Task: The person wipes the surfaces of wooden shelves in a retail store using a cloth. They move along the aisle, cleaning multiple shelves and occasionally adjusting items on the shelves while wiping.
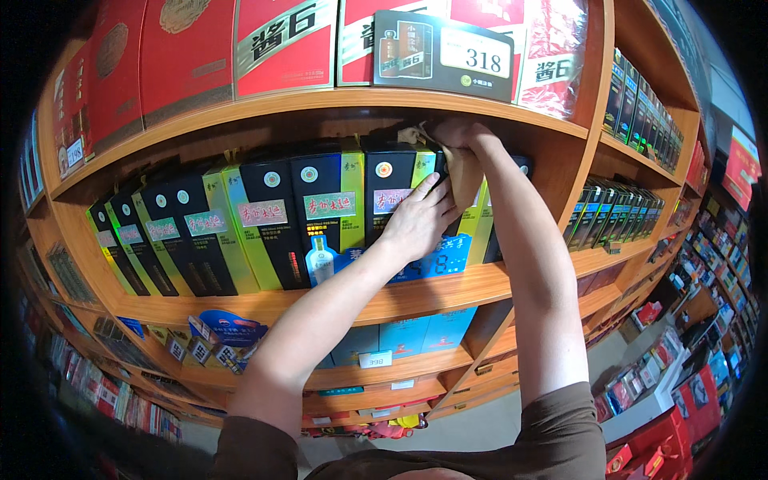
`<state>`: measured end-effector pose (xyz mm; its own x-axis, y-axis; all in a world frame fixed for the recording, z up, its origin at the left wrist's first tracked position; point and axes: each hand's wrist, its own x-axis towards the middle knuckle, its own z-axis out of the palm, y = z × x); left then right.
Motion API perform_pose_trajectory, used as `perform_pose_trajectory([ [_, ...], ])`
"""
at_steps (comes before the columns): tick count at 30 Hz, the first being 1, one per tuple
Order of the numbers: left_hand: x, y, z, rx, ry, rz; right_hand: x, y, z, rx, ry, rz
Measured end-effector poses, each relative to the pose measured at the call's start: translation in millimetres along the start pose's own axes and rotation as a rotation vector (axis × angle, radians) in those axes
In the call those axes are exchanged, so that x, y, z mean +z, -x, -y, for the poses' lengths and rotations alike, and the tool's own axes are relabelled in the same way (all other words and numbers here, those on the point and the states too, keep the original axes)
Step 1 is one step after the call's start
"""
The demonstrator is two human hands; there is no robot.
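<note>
Black and yellow-green boxes stand in a row on a wooden shelf. My left hand lies with spread fingers against the front of the boxes right of the middle, above a blue price sign. On top of the row, under the upper shelf, my right hand has hold of a tan cloth, which hangs down over the box fronts. The right fingers are partly in shadow and hidden by the cloth.
Large red boxes and a dark price card stand on the shelf above. Below are light-blue boxes and a blue round sign. An upright wooden divider rises to the right, with more boxed goods beyond.
</note>
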<state>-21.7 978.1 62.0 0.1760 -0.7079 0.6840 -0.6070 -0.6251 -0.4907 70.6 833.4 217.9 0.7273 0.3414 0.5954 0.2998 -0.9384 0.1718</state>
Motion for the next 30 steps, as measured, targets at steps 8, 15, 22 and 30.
perform_pose_trajectory([
  [8, 9, 3, 1, 0.021, -0.066, 0.024, -29, 56, -3, 0.03, -0.579, 0.25],
  [15, -4, 4, 0, -0.009, 0.032, 0.025, -77, 123, -20, -0.243, -0.493, 0.184],
  [22, -38, 49, 22, -0.105, -0.054, 0.041, -1, 29, 45, 0.036, -0.129, -0.235],
  [30, -32, 65, 34, -0.144, -0.1, 0.0, 21, -38, 85, 0.008, 0.027, -0.292],
])
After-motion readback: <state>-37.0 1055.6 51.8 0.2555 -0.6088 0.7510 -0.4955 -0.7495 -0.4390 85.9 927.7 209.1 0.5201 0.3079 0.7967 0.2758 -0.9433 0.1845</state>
